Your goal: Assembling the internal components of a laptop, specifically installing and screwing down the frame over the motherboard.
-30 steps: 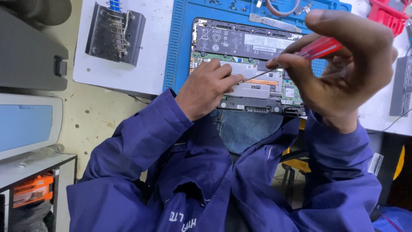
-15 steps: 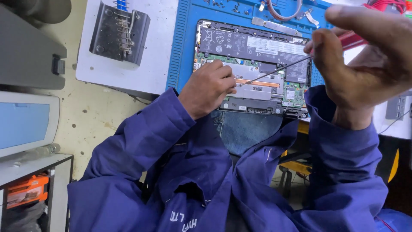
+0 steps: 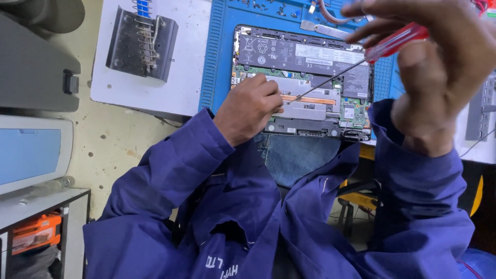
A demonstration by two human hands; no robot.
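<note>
Both hands are busy over the opened laptop (image 3: 302, 82): my right hand (image 3: 434, 72) is raised near the camera with its fingers closed around the red handle of a screwdriver (image 3: 356, 62), and my left hand (image 3: 248, 108) rests curled on the laptop's lower left corner, fingers bent near the silver heat shield (image 3: 310, 98); I cannot tell whether it pinches anything small. That laptop lies bottom cover off on a blue repair mat (image 3: 219, 57), which sits on the white tabletop (image 3: 191, 62), with the black battery along its far edge and the green board nearer me. My judgement of the risk: the thin shaft is held high and at a slant, so a slip of the tip could scratch the board or the copper heat pipe, caused by pressing off-axis; a loosened screw could also roll among the parts, since the tip seems to sit close to my left fingertips. As for direction, the screwdriver's long axis runs diagonally, handle at the upper right and up towards me, tip pointing down-left into the middle of the laptop beside my left hand. Off to the left a dark metal bracket with springs (image 3: 142, 44) lies on the tabletop, well apart from the work.
</note>
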